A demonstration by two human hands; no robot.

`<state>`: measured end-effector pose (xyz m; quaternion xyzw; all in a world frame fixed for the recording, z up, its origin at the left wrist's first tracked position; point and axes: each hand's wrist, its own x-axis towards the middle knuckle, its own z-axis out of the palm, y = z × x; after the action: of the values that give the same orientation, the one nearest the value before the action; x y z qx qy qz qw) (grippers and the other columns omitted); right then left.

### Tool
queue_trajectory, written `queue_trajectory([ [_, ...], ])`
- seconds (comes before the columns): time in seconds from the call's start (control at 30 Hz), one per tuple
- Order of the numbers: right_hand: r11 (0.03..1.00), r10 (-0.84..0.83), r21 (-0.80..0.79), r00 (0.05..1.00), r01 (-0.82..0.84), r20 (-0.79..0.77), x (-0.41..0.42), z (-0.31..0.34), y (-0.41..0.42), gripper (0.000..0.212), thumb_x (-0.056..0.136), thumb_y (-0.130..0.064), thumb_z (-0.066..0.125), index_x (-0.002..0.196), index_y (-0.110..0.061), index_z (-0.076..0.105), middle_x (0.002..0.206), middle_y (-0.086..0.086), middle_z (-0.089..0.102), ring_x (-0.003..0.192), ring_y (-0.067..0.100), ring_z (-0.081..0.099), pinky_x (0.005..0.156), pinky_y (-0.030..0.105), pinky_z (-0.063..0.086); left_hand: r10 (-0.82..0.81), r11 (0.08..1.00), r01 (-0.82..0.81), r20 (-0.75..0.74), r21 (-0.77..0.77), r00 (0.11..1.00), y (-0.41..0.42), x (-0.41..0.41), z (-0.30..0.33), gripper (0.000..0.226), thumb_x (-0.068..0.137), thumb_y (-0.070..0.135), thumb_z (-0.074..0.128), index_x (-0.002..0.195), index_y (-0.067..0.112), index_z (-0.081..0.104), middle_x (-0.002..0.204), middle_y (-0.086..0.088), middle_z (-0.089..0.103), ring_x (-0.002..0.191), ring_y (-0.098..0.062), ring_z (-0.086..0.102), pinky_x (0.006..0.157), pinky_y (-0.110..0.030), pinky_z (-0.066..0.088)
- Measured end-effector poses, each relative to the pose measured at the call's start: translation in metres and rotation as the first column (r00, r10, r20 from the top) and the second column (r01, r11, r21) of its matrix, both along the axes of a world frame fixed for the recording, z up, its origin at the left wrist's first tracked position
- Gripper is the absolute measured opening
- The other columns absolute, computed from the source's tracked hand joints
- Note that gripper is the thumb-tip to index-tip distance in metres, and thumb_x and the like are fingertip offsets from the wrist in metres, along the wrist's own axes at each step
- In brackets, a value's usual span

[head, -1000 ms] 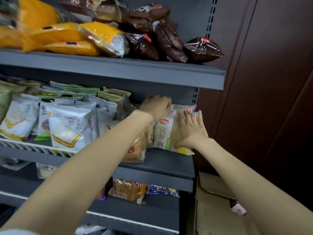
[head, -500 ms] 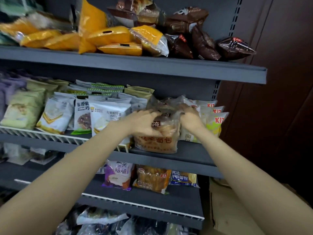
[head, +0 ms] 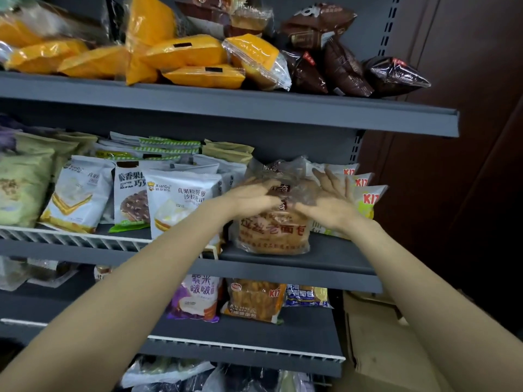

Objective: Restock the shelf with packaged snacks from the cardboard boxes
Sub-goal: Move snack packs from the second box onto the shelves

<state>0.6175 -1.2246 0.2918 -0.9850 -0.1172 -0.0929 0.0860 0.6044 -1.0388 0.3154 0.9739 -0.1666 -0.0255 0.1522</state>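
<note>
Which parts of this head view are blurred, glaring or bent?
Head view: both hands, left and right, are motion-blurred against the bread bag; glare streaks the brown packs; the wide lens bows the top shelf; the right side is dark.

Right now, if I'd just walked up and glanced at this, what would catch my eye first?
Probably the two hands, left and right, spread with fingers out over a clear bag of brown bread standing on the middle shelf. Next, the bright orange snack packs heaped on the top shelf, with dark brown packs to their right. A cardboard box sits low at the right.
</note>
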Motion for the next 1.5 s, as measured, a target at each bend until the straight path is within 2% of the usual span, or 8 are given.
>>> queue_trajectory([
  [0.17,0.999,-0.040,-0.017,0.998,0.039,-0.052,0.002,-0.003,-0.005,0.080,0.078,-0.081,0.026,0.147,-0.042,0.016,0.159,-0.012,0.002,0.148,0.019,0.003,0.115,0.059,-0.005,0.090,0.975,-0.114,0.128,0.192,0.988,-0.003,0.017,-0.018,0.062,0.098,0.054,0.016,0.151,0.023,0.010,0.159,-0.005,0.010,0.146,-0.024,0.012,0.118,-0.041,0.012],
  [0.3,0.991,-0.055,-0.122,0.998,0.054,-0.004,0.002,-0.002,-0.003,0.085,0.076,-0.084,0.020,0.148,-0.039,0.015,0.159,-0.005,0.010,0.146,0.025,0.014,0.115,0.061,-0.001,0.162,0.957,-0.187,0.122,0.222,0.979,-0.004,0.018,-0.018,0.063,0.095,0.056,0.020,0.134,0.013,0.044,0.140,-0.012,0.047,0.125,-0.027,0.047,0.098,-0.036,0.038],
  [0.43,0.994,-0.061,-0.092,0.998,0.058,-0.029,0.004,0.005,-0.004,0.080,0.081,-0.080,0.013,0.148,-0.036,0.022,0.159,0.002,0.009,0.147,0.030,0.009,0.115,0.058,-0.002,0.193,0.966,-0.234,0.295,0.112,0.936,-0.015,0.024,-0.005,0.042,0.099,0.037,0.023,0.106,0.011,0.056,0.117,-0.015,0.058,0.104,-0.029,0.054,0.080,-0.035,0.039],
  [0.63,0.989,0.062,0.134,0.998,-0.065,0.029,0.046,0.024,0.001,0.057,0.096,-0.052,0.030,0.147,-0.027,0.024,0.154,0.001,0.021,0.142,0.026,0.018,0.117,0.043,0.015,0.175,0.980,-0.194,0.256,0.051,0.951,-0.030,0.072,0.009,0.033,0.099,0.014,0.033,0.127,0.005,0.049,0.133,-0.014,0.051,0.120,-0.030,0.050,0.096,-0.035,0.039],
  [0.73,0.986,0.143,0.099,0.987,-0.135,-0.079,0.072,0.024,0.009,0.062,0.085,-0.054,0.037,0.143,-0.033,0.034,0.152,0.000,0.026,0.141,0.026,0.022,0.114,0.040,0.022,0.165,0.975,-0.186,0.164,0.122,0.972,-0.035,0.093,0.009,0.032,0.101,0.018,0.032,0.125,0.013,0.052,0.128,-0.007,0.056,0.113,-0.027,0.054,0.085,-0.031,0.039],
  [0.87,0.985,0.163,0.067,0.979,-0.156,-0.122,0.091,0.017,0.011,0.047,0.088,-0.053,0.042,0.132,-0.035,0.045,0.137,-0.003,0.050,0.127,0.022,0.045,0.098,0.034,0.041,0.252,0.951,-0.257,0.051,0.170,0.966,-0.043,0.108,0.015,0.039,0.103,0.027,0.025,0.134,0.016,0.046,0.143,-0.002,0.045,0.130,-0.022,0.042,0.107,-0.032,0.029],
  [1.23,0.998,0.044,-0.034,0.992,-0.049,-0.122,0.097,0.012,0.011,0.059,0.092,-0.053,0.036,0.135,-0.013,0.048,0.140,0.008,0.048,0.131,0.026,0.039,0.102,0.038,0.038,0.354,0.908,-0.370,0.114,0.198,0.928,-0.050,0.140,-0.004,0.054,0.100,0.039,0.022,0.149,0.017,0.020,0.157,-0.011,0.016,0.145,-0.029,0.013,0.118,-0.043,0.012],
  [1.5,0.969,0.230,0.081,0.971,-0.234,0.058,0.087,0.019,0.005,0.035,0.096,-0.029,0.041,0.122,-0.017,0.060,0.132,0.012,0.053,0.128,0.030,0.041,0.103,0.033,0.030,0.217,0.976,-0.210,0.253,-0.055,0.943,-0.045,0.106,0.016,0.027,0.099,0.018,0.036,0.112,0.007,0.057,0.118,-0.014,0.058,0.107,-0.030,0.055,0.080,-0.032,0.040],
])
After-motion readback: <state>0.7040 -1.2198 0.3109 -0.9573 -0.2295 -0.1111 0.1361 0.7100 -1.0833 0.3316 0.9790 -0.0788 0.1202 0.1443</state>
